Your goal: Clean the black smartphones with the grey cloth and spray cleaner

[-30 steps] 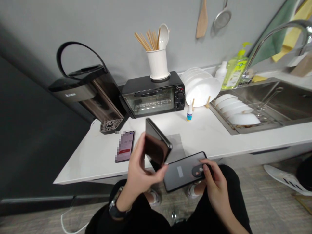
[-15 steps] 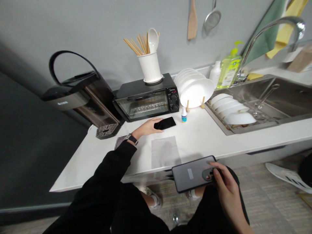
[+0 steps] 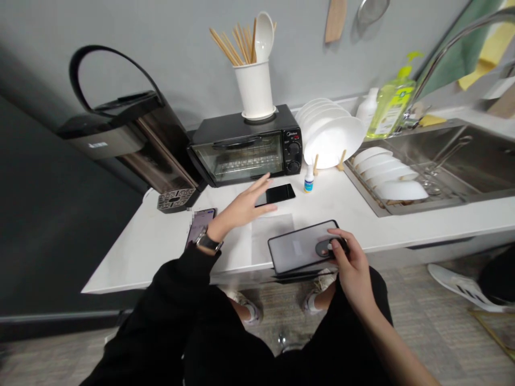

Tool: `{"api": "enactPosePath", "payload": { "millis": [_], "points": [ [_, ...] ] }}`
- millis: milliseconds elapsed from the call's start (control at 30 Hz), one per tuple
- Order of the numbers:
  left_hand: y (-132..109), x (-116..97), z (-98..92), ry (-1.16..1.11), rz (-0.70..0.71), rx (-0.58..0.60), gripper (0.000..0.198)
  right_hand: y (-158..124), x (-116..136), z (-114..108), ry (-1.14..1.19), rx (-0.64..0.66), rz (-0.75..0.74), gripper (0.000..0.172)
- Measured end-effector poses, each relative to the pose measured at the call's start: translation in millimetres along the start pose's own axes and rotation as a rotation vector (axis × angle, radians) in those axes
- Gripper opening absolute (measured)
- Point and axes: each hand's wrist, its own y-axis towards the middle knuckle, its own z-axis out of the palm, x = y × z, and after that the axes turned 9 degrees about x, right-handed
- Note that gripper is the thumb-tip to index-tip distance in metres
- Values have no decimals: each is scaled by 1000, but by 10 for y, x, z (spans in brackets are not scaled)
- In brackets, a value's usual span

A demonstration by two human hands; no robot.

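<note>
Above the front edge of the smooth white countertop (image 3: pixel 132 252), my right hand (image 3: pixel 352 262) is closed on one end of a translucent grey phone case with black rim (image 3: pixel 298 247), pinching it between thumb and fingers near its round camera opening. Just beyond the case, a thin, pale grey square sheet (image 3: pixel 270 228) lies flat. My left hand (image 3: pixel 238 209) is wide open, with fingers spread, and it grips nothing; whether it touches the slim black rectangular phone (image 3: pixel 279 194), which it partly covers, I cannot tell. This phone lies flat on the countertop, farther back than the sheet. So, as I judge, one part is done: phone and case are separate, and the phone is set down. The case is not yet put down, and how much work is left, I cannot say. Just beside the phone's right end stands a small white bottle with blue label (image 3: pixel 308 181). Farthest are a black toaster oven (image 3: pixel 245 150) and white round plates (image 3: pixel 333 136) in a row.
</note>
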Motion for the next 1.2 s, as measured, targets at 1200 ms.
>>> {"api": "enactPosePath", "payload": {
  "millis": [1200],
  "points": [
    [-881,-265,1095,7,-340,-314,82,540,-48,400,-1133,465,-649,52]
  ]
}}
